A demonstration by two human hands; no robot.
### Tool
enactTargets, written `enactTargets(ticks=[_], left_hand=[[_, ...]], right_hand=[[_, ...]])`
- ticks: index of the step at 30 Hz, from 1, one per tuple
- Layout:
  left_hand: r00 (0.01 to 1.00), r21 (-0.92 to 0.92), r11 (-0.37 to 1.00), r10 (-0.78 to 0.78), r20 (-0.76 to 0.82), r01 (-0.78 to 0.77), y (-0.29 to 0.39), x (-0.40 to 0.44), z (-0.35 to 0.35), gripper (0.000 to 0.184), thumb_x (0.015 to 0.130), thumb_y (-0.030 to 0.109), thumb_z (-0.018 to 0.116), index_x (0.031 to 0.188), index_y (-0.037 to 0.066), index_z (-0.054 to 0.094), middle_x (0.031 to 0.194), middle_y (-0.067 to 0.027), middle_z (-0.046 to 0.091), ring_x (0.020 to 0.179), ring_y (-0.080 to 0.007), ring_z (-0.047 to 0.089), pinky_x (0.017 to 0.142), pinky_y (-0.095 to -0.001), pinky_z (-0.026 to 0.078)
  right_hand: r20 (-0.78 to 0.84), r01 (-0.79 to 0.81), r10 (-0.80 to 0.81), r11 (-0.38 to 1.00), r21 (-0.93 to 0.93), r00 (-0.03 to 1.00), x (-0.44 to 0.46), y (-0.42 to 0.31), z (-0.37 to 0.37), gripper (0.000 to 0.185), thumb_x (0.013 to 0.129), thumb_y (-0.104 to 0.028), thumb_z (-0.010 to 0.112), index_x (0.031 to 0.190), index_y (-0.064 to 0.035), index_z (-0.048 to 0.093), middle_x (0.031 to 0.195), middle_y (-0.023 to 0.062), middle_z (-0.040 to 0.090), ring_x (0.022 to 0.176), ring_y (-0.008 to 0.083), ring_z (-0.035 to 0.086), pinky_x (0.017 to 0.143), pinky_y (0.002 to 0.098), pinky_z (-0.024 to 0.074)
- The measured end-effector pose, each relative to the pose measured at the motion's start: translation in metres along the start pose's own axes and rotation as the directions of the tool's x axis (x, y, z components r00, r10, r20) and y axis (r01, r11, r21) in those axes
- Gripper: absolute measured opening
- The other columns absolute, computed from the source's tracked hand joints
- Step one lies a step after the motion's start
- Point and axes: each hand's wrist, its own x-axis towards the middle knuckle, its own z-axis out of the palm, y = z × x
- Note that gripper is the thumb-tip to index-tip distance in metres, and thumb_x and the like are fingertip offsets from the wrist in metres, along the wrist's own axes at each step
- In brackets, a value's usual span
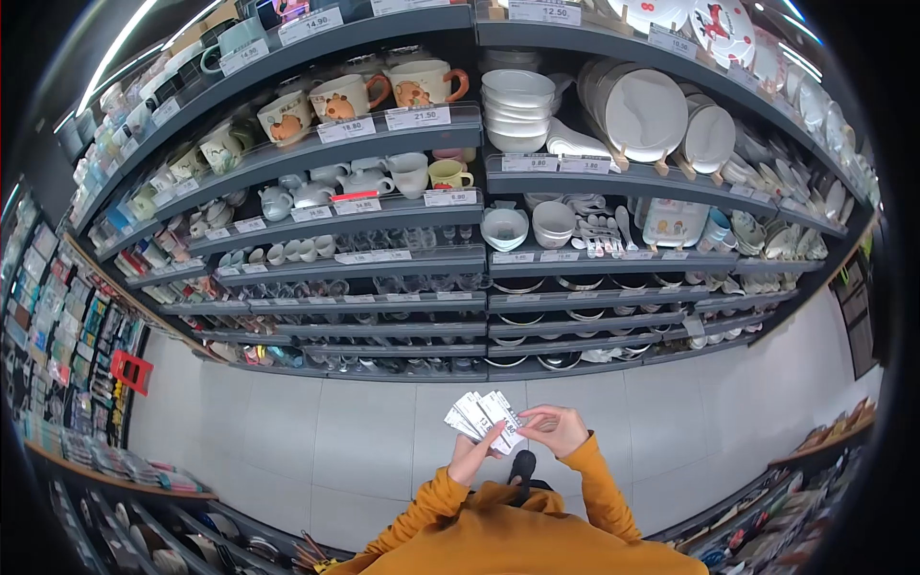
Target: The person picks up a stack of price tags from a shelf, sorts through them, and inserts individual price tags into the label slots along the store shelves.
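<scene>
A fan of white price labels (477,414) with black print is spread in front of my body, above the tiled floor. My left hand (470,460) is closed around the lower end of the fan, its thumb lying across the front. At the fan's right edge, my right hand (560,430) has thumb and forefinger pinched at a label, the other fingers curled. Both sleeves are mustard yellow. The print on the labels is too small to read.
Ahead stands a wide grey shelf unit (484,172) with priced rows of mugs (347,98), white bowls (517,105), plates (644,115), teapots and glasses. Stocked racks flank both sides and stand behind me. A red stool-like object (130,373) is at left. My dark shoe (522,464) shows below.
</scene>
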Motion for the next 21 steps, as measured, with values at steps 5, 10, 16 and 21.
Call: enactTargets(ticks=[5, 10, 16, 21], left_hand=[[0.995, 0.112, 0.993, -0.047, 0.085, 0.037, 0.016, -0.021, -0.070, 0.028, 0.090, 0.021, 0.065, 0.111, 0.003, 0.059, 0.092, -0.0032, 0.065, 0.073, -0.0074, 0.061, 0.050, -0.0203, 0.046], [0.999, 0.078, 0.996, -0.038, 0.039, 0.035, 0.025, -0.034, -0.093, 0.025, 0.091, 0.020, 0.064, 0.109, 0.004, 0.058, 0.089, -0.0023, 0.064, 0.071, -0.0073, 0.059, 0.049, -0.0204, 0.044], [0.998, 0.011, 0.999, 0.043, 0.034, -0.043, 0.037, -0.044, -0.072, 0.020, 0.093, 0.016, 0.059, 0.109, 0.004, 0.058, 0.086, -0.0017, 0.062, 0.066, -0.0068, 0.056, 0.049, -0.0210, 0.042], [0.995, -0.039, 0.994, 0.103, 0.006, -0.103, 0.035, -0.037, -0.046, 0.020, 0.093, 0.016, 0.059, 0.110, 0.006, 0.057, 0.090, -0.0016, 0.063, 0.068, -0.0065, 0.057, 0.050, -0.0209, 0.041]], right_hand=[[-0.082, -0.038, 0.045, 0.995, 0.093, 0.996, -0.008, -0.001, 0.068, 0.022, 0.083, -0.010, 0.071, 0.102, 0.0001, 0.067, 0.085, 0.0066, 0.069, 0.079, 0.0093, 0.065, 0.072, 0.0254, 0.0535], [-0.124, -0.002, -0.006, 0.998, -0.066, 0.992, -0.018, 0.014, 0.106, 0.021, 0.085, -0.019, 0.070, 0.094, -0.0004, 0.067, 0.090, 0.0078, 0.068, 0.080, 0.0138, 0.065, 0.072, 0.0277, 0.0524], [-0.166, 0.034, -0.037, 0.999, -0.021, 0.985, -0.012, -0.012, 0.099, 0.022, 0.087, -0.022, 0.068, 0.090, 0.0002, 0.065, 0.090, 0.0094, 0.067, 0.078, 0.0155, 0.065, 0.073, 0.0288, 0.0522], [-0.081, 0.143, -0.146, 0.989, -0.049, 0.986, -0.001, -0.018, 0.081, 0.023, 0.089, -0.020, 0.065, 0.093, 0.0023, 0.062, 0.083, 0.0100, 0.067, 0.077, 0.0161, 0.065, 0.074, 0.0284, 0.0522]])
